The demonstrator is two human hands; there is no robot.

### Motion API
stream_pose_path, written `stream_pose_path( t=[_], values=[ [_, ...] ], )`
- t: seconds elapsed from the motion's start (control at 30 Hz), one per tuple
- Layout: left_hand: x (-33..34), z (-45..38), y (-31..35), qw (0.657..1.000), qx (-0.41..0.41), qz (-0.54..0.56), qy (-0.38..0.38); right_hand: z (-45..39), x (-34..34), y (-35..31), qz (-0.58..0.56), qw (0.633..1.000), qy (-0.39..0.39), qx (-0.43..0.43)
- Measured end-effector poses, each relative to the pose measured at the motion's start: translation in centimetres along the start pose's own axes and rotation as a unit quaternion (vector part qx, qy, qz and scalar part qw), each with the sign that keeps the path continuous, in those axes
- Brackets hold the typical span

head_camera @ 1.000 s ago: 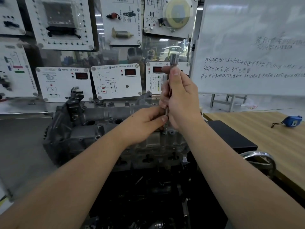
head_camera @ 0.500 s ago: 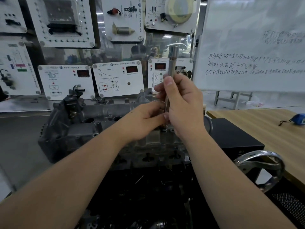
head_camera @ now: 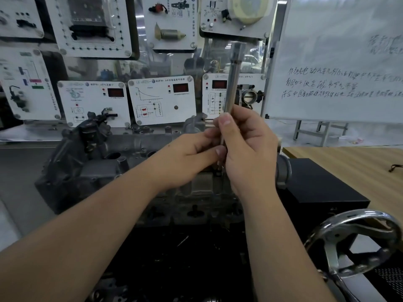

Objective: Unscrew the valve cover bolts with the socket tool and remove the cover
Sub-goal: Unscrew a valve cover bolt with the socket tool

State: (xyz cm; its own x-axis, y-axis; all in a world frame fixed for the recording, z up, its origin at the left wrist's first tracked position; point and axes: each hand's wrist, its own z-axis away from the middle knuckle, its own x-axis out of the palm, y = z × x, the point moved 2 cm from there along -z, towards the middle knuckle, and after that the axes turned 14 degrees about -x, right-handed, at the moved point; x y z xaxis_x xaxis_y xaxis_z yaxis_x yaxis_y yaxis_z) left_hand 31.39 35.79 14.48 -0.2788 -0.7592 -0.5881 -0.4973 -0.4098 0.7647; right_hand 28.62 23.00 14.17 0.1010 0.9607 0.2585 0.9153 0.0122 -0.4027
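The socket tool point(head_camera: 233, 81) is one slim, grey metal shaft, blurred at its wider top. It stands nearly upright, leaning slightly right, its lower end down at the dark grey valve cover point(head_camera: 113, 168). The right hand point(head_camera: 248, 153) grips the shaft with curled fingers; the left hand point(head_camera: 187, 158) pinches it lower down. One chrome handwheel point(head_camera: 357, 243) sits right of the valve cover.
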Motion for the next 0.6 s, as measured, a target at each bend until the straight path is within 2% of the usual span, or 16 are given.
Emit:
stream_pose_path(
  t=[0.17, 0.37, 0.6],
  values=[
    [-0.32, 0.11, -0.18, 0.999, -0.003, -0.041, 0.025, -0.22, 0.11, 0.00, -0.012, 1.000, -0.023, 0.017],
    [-0.11, 0.29, 0.14, 0.999, -0.010, -0.045, 0.018, -0.37, 0.11, -0.64, 0.026, 1.000, 0.007, -0.004],
    [-0.48, 0.18, -0.22, 0.997, -0.013, -0.065, 0.032, -0.13, 0.05, -0.96, 0.085, 0.994, -0.048, -0.041]
  ],
)
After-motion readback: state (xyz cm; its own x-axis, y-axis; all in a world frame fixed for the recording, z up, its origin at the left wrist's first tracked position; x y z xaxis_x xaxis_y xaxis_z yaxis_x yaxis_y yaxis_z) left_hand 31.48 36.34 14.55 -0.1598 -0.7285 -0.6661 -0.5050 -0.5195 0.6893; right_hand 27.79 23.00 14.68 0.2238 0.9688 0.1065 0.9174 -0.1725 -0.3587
